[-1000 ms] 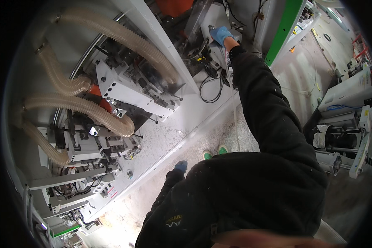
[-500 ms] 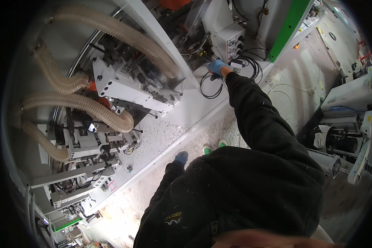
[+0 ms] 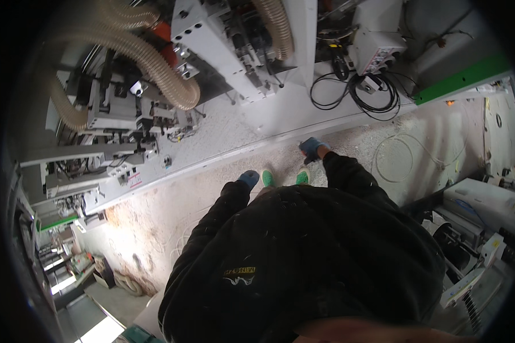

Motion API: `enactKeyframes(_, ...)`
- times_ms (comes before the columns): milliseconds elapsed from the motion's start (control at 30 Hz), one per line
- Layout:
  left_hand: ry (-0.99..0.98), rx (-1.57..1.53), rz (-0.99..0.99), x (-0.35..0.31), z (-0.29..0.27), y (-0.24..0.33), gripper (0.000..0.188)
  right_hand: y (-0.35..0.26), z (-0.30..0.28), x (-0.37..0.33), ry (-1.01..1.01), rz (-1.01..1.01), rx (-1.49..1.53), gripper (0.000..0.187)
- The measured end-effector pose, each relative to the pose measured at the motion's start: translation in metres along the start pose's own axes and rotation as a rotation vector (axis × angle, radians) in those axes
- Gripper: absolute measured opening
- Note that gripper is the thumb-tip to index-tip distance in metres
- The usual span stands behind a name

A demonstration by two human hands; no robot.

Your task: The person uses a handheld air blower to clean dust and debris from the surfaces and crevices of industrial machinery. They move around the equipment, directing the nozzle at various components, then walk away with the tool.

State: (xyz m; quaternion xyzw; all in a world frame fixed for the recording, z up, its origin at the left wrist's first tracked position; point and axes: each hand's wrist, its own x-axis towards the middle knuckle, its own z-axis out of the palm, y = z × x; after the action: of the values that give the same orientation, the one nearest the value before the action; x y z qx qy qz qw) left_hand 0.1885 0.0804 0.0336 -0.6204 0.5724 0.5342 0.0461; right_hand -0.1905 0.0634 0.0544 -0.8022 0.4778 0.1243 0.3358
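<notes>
My right hand (image 3: 312, 150), in a blue glove, hangs over the floor just off the front edge of the machine bed (image 3: 252, 127). Its thumb stands apart from the fingers. A small reddish spot shows at the fingertips, too small to make out. My left hand (image 3: 249, 178), also gloved in blue, is low near my left shoe (image 3: 268, 178); how its fingers lie is hard to see. On the bed beyond my right hand lie black coiled cables (image 3: 377, 102). A black object with a yellow top (image 3: 340, 62) is beside them, touched by neither hand.
Ribbed beige hoses (image 3: 171, 86) run above machine units at the left. A white control box (image 3: 377, 54) and a green-edged frame (image 3: 466, 80) are at the far right. A pale hose (image 3: 392, 160) lies looped on the dusty floor; another machine (image 3: 480, 206) stands at the right.
My right hand has drawn back from beside the cables to over the floor near my body. The view has turned, and both shoes now show more fully. My left hand stays low.
</notes>
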Motion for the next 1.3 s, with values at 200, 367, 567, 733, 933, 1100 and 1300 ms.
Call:
enactKeyframes(200,0.091,-0.099,0.150,-0.021,-0.013,-0.040,0.039,-0.101,-0.043,0.041,0.114,-0.024,0.323,0.037)
enactKeyframes(367,0.112,-0.031,-0.143,-0.048,-0.040,-0.099,0.044,-0.133,-0.117,0.067,0.163,0.481,0.998,0.053)
enactKeyframes(567,0.076,-0.044,-0.271,-0.074,-0.088,-0.148,0.044,-0.144,-0.143,0.091,0.333,0.661,1.139,0.044)
enactKeyframes(733,0.017,0.027,-0.178,-0.083,-0.156,-0.188,0.043,-0.172,-0.160,0.071,0.638,0.667,1.316,0.045)
enactKeyframes(933,-0.007,0.053,-0.202,-0.081,-0.239,-0.284,0.048,-0.226,-0.262,0.020,0.840,0.566,1.360,0.045)
enactKeyframes(1100,-0.114,0.257,-0.380,-0.060,-0.279,-0.315,0.042,-0.282,-0.335,-0.024,1.129,0.602,1.285,0.044)
enactKeyframes(1300,-0.158,0.011,-0.286,-0.029,-0.256,-0.281,0.035,-0.354,-0.329,-0.004,0.714,0.564,0.963,0.052)
